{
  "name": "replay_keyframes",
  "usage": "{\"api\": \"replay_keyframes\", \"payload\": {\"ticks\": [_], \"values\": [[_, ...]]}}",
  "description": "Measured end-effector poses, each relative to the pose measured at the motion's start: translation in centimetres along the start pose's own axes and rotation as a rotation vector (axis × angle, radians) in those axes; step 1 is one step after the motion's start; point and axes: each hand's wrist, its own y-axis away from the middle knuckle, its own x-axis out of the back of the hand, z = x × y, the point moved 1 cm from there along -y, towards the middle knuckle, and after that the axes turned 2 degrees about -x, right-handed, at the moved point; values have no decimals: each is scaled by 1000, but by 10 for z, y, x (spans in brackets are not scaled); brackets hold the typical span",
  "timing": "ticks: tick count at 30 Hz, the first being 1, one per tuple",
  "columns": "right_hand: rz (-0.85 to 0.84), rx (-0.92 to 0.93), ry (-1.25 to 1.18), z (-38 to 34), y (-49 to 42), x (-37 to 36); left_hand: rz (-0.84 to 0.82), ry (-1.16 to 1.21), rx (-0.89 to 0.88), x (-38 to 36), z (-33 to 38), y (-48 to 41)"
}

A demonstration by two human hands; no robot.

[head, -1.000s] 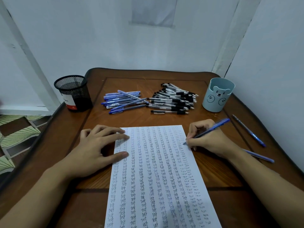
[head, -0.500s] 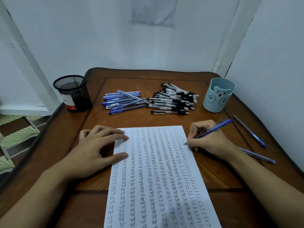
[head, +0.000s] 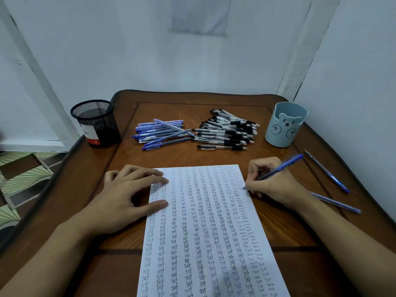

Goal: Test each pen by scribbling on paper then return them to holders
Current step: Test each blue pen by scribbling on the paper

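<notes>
Flat left hand (head: 130, 196), fingers straight, pressed paper (head: 203, 232) edge so sheet would not slide. Curled right hand (head: 272, 183) pinched pen (head: 285, 165), tip on paper's right edge, last free strip; rest was full of "test". Behind paper lay blue pile (head: 162, 133) and black pile (head: 227, 131). Far left stood mesh cup (head: 96, 123), far right bear cup (head: 286, 125); no pens stuck out. Two loose pens (head: 327, 172) lay by right arm, easy to bump.

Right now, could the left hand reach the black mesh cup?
Probably yes. The left hand lies flat on the paper, holding nothing, and only bare table separates it from the black mesh cup; the blue pens lie aside.
</notes>
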Motion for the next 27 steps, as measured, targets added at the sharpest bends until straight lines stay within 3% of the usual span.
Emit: {"api": "replay_keyframes", "payload": {"ticks": [18, 23, 25, 27], "values": [[42, -26, -2, 3, -3, -4, -6, -8, 1, 0, 0, 0], [94, -258, -412, -6, -7, -4, -21, -4, 9, 0, 0, 0], [93, -308, -346, -14, -9, -7, -7, 9, 15, 0, 0, 1], [94, -233, -225, -21, -11, -11, 18, 34, 32, 0, 0, 1]]}}
